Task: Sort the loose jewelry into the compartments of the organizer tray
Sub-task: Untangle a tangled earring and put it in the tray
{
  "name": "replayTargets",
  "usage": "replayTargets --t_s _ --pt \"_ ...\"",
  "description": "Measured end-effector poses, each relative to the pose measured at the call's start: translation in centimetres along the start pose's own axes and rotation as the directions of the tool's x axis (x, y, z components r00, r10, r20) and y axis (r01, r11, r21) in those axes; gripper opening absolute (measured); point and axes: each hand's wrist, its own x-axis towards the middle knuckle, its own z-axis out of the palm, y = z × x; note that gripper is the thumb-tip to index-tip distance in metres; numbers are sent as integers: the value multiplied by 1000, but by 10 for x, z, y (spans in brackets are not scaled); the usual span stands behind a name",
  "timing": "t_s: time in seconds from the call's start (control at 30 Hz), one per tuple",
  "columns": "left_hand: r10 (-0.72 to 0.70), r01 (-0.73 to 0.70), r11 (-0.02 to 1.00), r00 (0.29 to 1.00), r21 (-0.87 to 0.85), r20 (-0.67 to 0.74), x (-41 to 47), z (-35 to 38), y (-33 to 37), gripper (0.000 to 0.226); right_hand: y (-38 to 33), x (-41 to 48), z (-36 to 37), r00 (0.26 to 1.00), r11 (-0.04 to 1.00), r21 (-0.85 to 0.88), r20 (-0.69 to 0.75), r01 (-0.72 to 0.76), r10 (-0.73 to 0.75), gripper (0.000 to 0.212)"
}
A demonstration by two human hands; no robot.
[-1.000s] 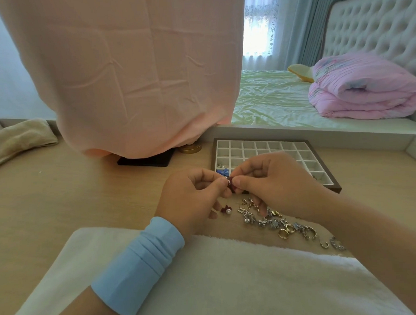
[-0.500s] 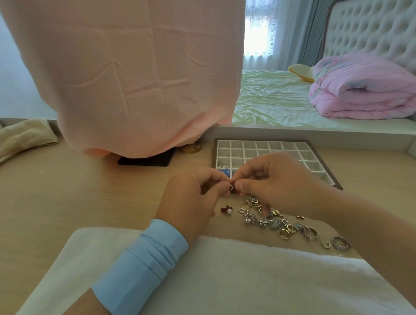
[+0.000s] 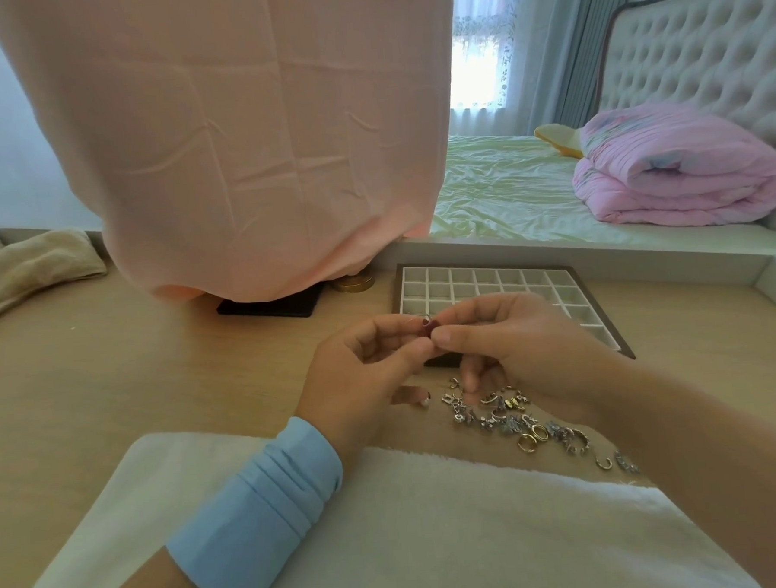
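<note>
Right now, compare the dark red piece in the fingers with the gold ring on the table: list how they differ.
Colour: the dark red piece is red; the gold ring is gold.
Position: the dark red piece is pinched between left hand and right hand, off the table; the gold ring lies on the table in the loose pile.
Shared: both small, neither yet in the organizer tray.

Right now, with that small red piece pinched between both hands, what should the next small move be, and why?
Probably let the left hand release and carry the red piece forward in the right hand to an empty cell of the organizer tray. Both hands pinch it over the tray's near edge, and many cells look empty.
</note>
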Motion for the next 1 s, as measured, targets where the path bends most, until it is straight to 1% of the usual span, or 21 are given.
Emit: replayTargets --t_s 0.07,0.1,0.17,0.2,0.27,0.33,0.4,0.47,0.57,0.67,0.73,0.8,0.83,0.87,0.93,0.97,1.0 --pt "-39 37 997 999 -62 -27 1 -1 -2 14 3 1 2 1000 1000 28 7 -9 9 6" --pt "-57 55 994 998 -92 -26 1 -2 -3 13 3 1 2 1000 1000 4 5 -6 5 7" --pt "-58 56 993 998 -106 -14 3 -3 -3 12 3 1 2 1000 995 -102 -12 23 -25 4" --pt "-37 36 995 999 -90 -12 3 -3 -3 12 3 0 2 998 987 -156 -25 46 -50 4" --pt "53 -53 998 998 27 -25 3 -4 -2 14 2 1 0 991 970 -221 -58 102 -117 11" --pt "159 -154 973 987 173 -14 4 -6 -3 17 3 2 -1 985 961 -237 -62 144 -163 10" --pt "210 -203 955 978 215 -10 4 -7 -3 16 3 2 -1 985 960 -235 -47 150 -165 10" --pt "226 -215 956 973 201 -35 4 -6 -3 14 2 2 -1 986 965 -218 -46 144 -158 11" --pt "231 -222 966 971 130 -62 2 -5 0 12 2 1 -1 988 971 -196 -53 133 -146 14" --pt "207 -206 977 978 47 -21 0 -2 1 18 4 3 -1 990 981 -151 -52 123 -132 14" --pt "208 -208 978 978 34 -11 0 -2 -1 20 3 3 -2 990 985 -110 -28 132 -136 14" --pt "229 -227 972 973 52 -41 1 -2 -2 18 3 3 -3 990 982 -123 -12 141 -144 14" --pt "279 -271 955 959 119 -56 3 -3 -3 17 3 3 -3 990 980 -140 -11 140 -143 14" --pt "360 -338 911 931 238 -54 5 -6 -5 16 3 3 -3 991 979 -154 -12 133 -136 15" --pt "526 -471 741 850 478 23 7 -10 -4 17 3 3 -3 993 980 -167 -12 111 -114 17" --pt "584 -519 657 809 546 66 7 -11 -4 19 3 3 -2 994 980 -167 -12 106 -109 18" --pt "618 -548 609 781 573 91 7 -12 -3 19 3 3 -1 993 980 -165 -18 113 -118 18"
